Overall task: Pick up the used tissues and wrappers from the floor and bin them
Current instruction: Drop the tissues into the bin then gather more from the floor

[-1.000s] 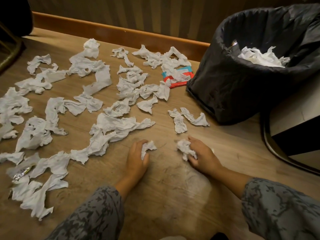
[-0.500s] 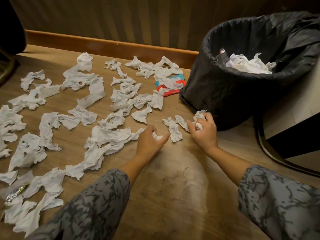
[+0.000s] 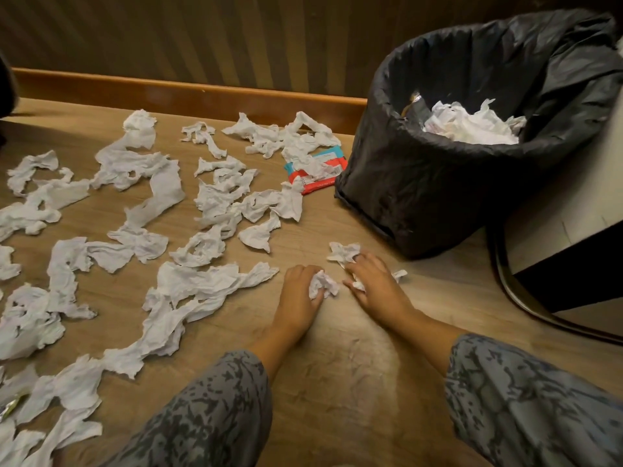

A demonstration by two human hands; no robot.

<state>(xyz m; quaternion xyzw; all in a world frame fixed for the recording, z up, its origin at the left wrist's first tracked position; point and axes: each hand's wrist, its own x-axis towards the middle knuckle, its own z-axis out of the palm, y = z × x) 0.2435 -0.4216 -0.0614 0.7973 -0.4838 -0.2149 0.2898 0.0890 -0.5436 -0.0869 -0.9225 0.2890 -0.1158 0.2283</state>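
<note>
On the floor point(image 3: 337, 382) just before the bin point(image 3: 421, 203), both hands work low and close together, likely so each can gather scraps before one trip to the bag. Left hand point(image 3: 300, 291) curls its fingers round a balled tissue point(image 3: 322, 284). Right hand point(image 3: 377, 284) presses down on another tissue point(image 3: 344, 252), white bits poking out at its sides; whether it pinches or only covers them I cannot tell. Many tissues point(image 3: 188, 298) lie spread to the left, some cut off by the frame edge. A red-and-teal wrapper point(image 3: 320, 176) lies half buried by the bin; a foil scrap point(image 3: 10, 407) is barely legible.
</note>
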